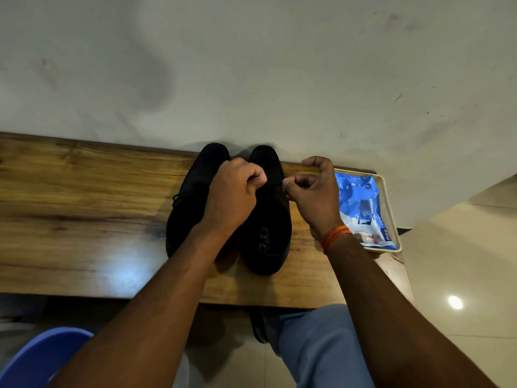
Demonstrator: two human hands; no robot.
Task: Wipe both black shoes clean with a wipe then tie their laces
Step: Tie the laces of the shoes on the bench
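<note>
Shoes: two black ones stand side by side at the tabletop's [84, 191] far edge, toes against the wall. The left hand [233, 191] and the right hand [313, 197] each pinch a lace end with curled fingers over the right shoe [268, 233]. The left shoe [190, 203] sits touching it. A wipes pack [361, 208] lies in a tray [391, 211] at the right corner.
</note>
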